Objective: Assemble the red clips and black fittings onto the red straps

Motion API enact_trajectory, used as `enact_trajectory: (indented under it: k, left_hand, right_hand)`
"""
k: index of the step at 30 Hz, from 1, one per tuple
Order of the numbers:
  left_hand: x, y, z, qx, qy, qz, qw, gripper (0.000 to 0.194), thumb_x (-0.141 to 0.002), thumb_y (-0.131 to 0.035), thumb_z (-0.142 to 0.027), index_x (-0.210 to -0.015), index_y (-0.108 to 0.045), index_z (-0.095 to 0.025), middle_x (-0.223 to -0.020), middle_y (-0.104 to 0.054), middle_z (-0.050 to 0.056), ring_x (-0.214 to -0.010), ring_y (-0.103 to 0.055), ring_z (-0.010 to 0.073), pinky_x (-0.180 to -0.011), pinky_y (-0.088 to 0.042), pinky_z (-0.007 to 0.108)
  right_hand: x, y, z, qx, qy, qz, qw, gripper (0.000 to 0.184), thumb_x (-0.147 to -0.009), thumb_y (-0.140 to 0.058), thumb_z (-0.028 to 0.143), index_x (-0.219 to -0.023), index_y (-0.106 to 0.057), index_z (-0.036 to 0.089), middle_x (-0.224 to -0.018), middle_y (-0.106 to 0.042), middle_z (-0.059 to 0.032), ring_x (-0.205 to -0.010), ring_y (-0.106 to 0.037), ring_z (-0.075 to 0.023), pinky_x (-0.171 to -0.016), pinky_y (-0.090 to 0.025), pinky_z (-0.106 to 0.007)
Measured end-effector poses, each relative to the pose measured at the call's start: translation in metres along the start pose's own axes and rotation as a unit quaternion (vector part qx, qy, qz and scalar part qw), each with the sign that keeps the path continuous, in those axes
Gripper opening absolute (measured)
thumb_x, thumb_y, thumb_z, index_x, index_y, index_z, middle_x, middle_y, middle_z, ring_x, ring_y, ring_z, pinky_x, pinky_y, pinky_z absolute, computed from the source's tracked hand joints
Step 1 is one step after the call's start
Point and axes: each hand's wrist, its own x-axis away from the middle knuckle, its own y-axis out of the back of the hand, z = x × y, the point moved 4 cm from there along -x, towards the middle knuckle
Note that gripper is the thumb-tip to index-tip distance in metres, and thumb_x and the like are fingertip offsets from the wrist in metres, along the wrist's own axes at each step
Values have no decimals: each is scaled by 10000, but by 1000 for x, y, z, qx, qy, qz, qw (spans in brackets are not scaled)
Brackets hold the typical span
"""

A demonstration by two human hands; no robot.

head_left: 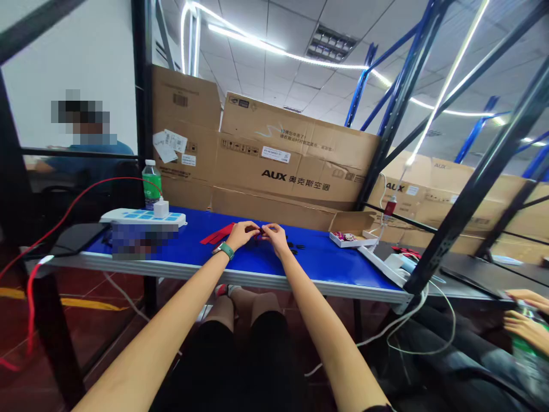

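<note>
Holding a small dark item [259, 232], too small to identify, the left hand [242, 234] and right hand [274, 237] meet in a narrow pinch above the centre of the blue-topped workbench [334, 269]. A green watch strap [223, 250] circles the left wrist. On the workbench, red strips [218, 233] lie just beside the left hand and a black piece [295, 248] just beside the right hand. An open cardboard tray [349, 237] sits toward the right end; a white power strip [143, 217] and water bottle [152, 183] occupy the left end. A co-worker's hands [525, 320] appear beyond the right end.
</note>
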Motion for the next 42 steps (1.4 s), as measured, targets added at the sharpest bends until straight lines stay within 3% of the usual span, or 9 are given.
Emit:
enact_trajectory:
  k: [5,10,15,22,25,30,35,42]
  left_hand:
    - [1,4,-5,-57,-18,-32,998,145,-834,-662,-306,-794,-710,-176,-760,-729,25,-712,-652,170,-692,-490,268]
    - [0,6,-9,-131,-58,-49,988,109,-875,-578,-226,-808,-653,-182,-786,-687,26,-724,-599,165,-721,-459,276]
    - [0,0,-15,-162,-90,-22,982,144,-874,-462,-124,-826,-581,-187,-845,-638,47,-809,-580,185,-756,-445,289]
    - [1,-4,-16,-135,-76,22,988,180,-869,-427,-79,-872,-572,-187,-813,-637,26,-774,-603,170,-728,-457,267]
    - [1,-4,-15,-150,-87,28,984,209,-875,-429,-70,-885,-596,-194,-852,-638,30,-811,-614,171,-745,-469,265]
    - [2,-2,-18,-168,-110,-6,980,248,-886,-433,-68,-919,-635,-207,-1029,-593,64,-877,-604,172,-778,-498,271]
    - [2,-3,-17,-169,-113,-10,979,231,-899,-428,-73,-895,-611,-214,-952,-597,57,-822,-592,178,-751,-492,286]
    - [0,2,-10,-128,-79,-81,985,96,-964,-488,-250,-972,-573,-206,-942,-650,47,-892,-623,195,-828,-494,323]
  right_hand:
    - [8,-6,7,-1,12,41,999,467,-615,-852,525,-852,-654,174,-698,-681,-1,-645,-649,-133,-564,-521,-216]
    - [16,-13,7,-59,-57,97,992,523,-640,-883,447,-1019,-612,209,-805,-719,-11,-707,-706,-163,-654,-571,-273]
    - [11,-13,2,-120,-96,60,986,533,-629,-880,268,-1049,-554,233,-727,-685,41,-594,-652,-116,-601,-534,-225]
    - [7,-15,-1,-148,-98,32,984,467,-638,-843,161,-996,-546,209,-676,-665,36,-579,-628,-115,-583,-517,-219]
    - [8,-14,-1,-149,-109,46,982,400,-647,-843,182,-951,-583,191,-679,-665,23,-594,-633,-122,-576,-522,-226]
    - [10,-12,1,-143,-121,79,979,364,-635,-862,227,-916,-639,166,-670,-673,7,-615,-642,-124,-631,-541,-240]
    - [8,-2,3,-141,-90,17,986,355,-613,-868,245,-870,-632,184,-660,-671,33,-583,-620,-108,-571,-489,-214]
    - [10,-2,2,-160,-115,45,979,419,-675,-856,321,-951,-559,216,-778,-698,2,-670,-711,-192,-618,-567,-313]
